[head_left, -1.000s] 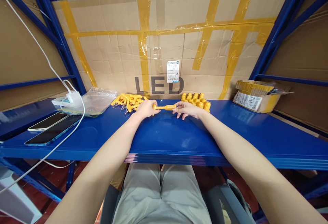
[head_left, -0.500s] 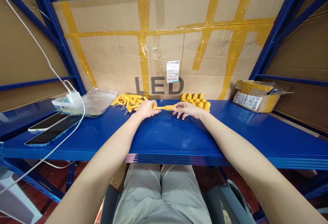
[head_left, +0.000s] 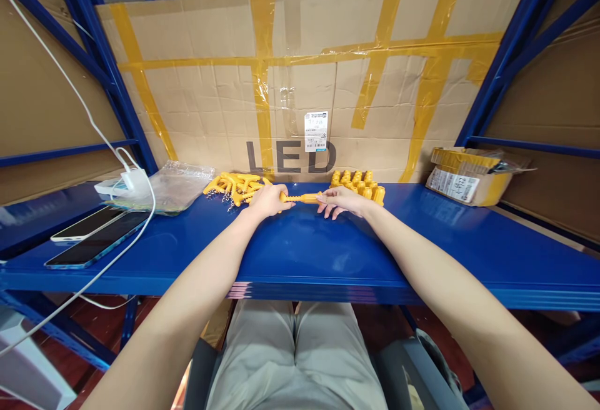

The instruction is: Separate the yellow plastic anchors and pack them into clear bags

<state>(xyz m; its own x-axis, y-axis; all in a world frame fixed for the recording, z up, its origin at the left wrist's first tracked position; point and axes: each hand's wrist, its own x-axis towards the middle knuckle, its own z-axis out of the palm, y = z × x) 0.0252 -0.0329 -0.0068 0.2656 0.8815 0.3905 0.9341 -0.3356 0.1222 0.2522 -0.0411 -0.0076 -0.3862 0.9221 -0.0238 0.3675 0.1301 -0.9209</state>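
Note:
Between my two hands, level above the blue shelf, lies a slim yellow plastic piece [head_left: 307,198] with a ridged shaft on the left and a thicker body on the right. My left hand [head_left: 268,200] is closed around its left end, which the fingers hide. The thumb and index finger of my right hand [head_left: 344,200] pinch its thick right end, with the other fingers loosely spread below. Beyond my left hand is a heap of yellow branched pieces [head_left: 234,185] with small metal chains. Thick yellow pieces [head_left: 359,182] stand upright in rows behind my right hand.
Clear plastic bags [head_left: 180,186], a white charger [head_left: 135,179] with a cable and two phones [head_left: 96,241] lie at the left of the blue shelf [head_left: 319,254]. A small taped carton [head_left: 469,175] sits at the right. A large cardboard sheet [head_left: 210,97] closes the back.
Both hands stay in the same place on the yellow piece. Only the fingers of my right hand have shifted very slightly.

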